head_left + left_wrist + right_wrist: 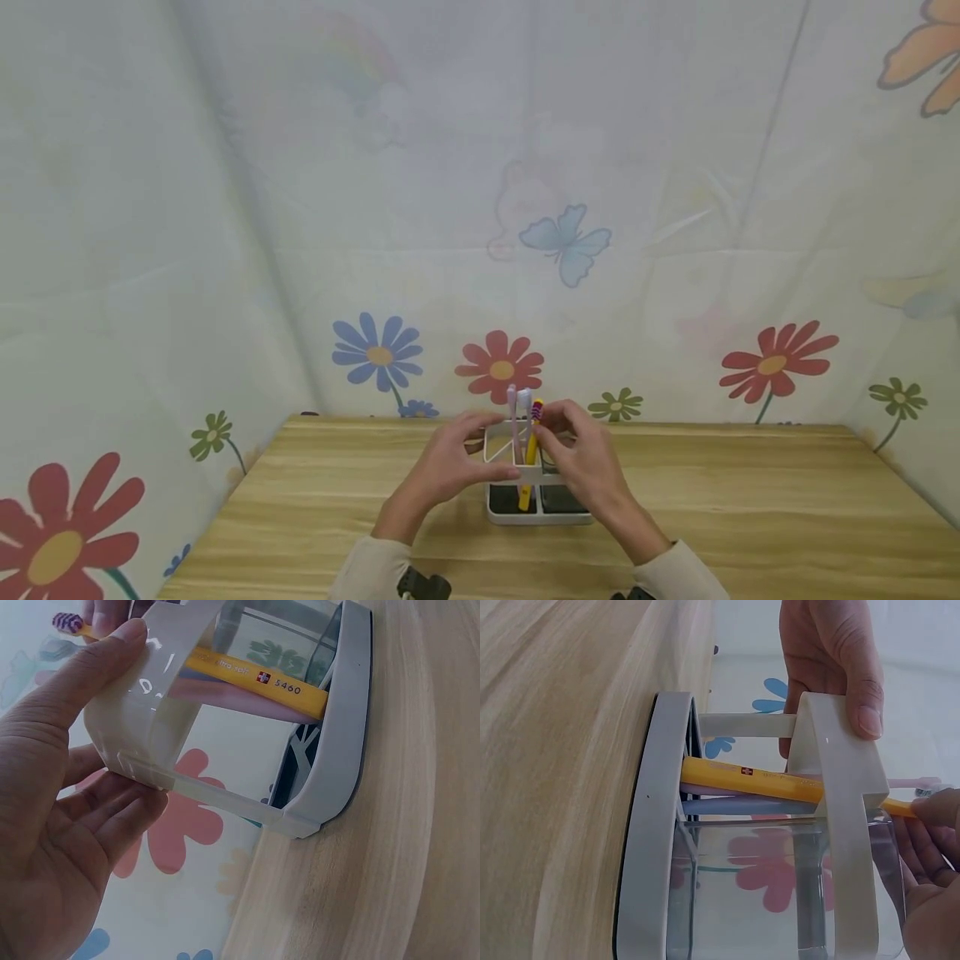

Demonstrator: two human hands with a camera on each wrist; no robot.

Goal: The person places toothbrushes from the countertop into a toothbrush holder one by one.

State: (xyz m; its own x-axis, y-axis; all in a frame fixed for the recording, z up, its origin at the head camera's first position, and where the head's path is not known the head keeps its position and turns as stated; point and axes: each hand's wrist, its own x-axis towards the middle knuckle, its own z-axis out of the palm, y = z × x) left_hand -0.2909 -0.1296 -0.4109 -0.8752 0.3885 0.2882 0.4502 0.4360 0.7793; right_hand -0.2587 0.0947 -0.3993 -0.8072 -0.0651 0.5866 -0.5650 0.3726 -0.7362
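A white toothbrush holder (540,518) with an upper frame and a dark-lined base stands on the table. My left hand (450,458) grips the left side of its upper frame, thumb along the front and fingers behind. Between thumb and fingers my right hand (588,454) pinches the neck of a yellow toothbrush (742,777), just under its purple-striped bristles. The yellow handle passes down through the frame, its lower end at the base. Beside it a pink toothbrush (513,408) and a pale lilac toothbrush (524,400) stand in the same slot.
A clear cup (742,892) sits in the holder's right half, below my right hand. The wooden table (337,492) reaches out on both sides. Behind its back edge hangs a pale curtain (420,208) printed with flowers and butterflies.
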